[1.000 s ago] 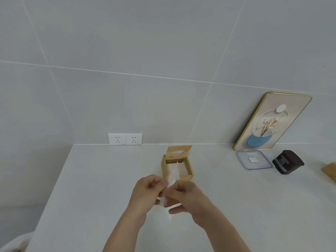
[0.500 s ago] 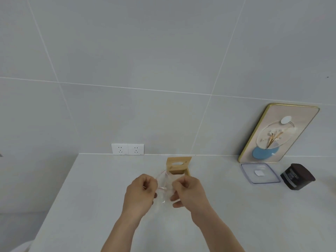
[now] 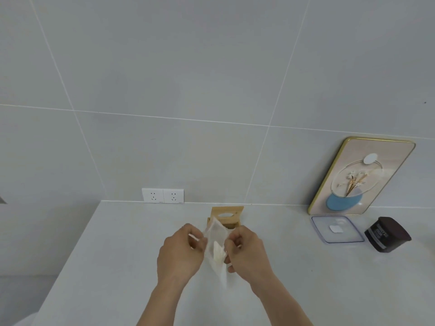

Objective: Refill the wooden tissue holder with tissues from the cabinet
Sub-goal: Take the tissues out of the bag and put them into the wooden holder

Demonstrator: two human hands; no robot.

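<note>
A small wooden tissue holder (image 3: 226, 215) stands on the pale counter (image 3: 117, 243) near the back wall, its lid with an oval slot tipped up behind it. In front of it my left hand (image 3: 180, 252) and my right hand (image 3: 247, 251) both pinch a thin clear plastic wrapper (image 3: 216, 241) held upright between them. Something white, likely tissue, shows inside the wrapper's lower part. The wrapper and my hands hide most of the holder's body.
A gold-framed picture (image 3: 360, 177) leans on the wall at the right. In front of it lie a clear plastic lid (image 3: 336, 229) and a dark brown container (image 3: 387, 234). A double wall socket (image 3: 163, 195) sits left of the holder. The counter's left edge drops off.
My hands have drawn apart and spread the clear wrapper between them. The view has tilted upward, so the holder and counter sit lower in the picture.
</note>
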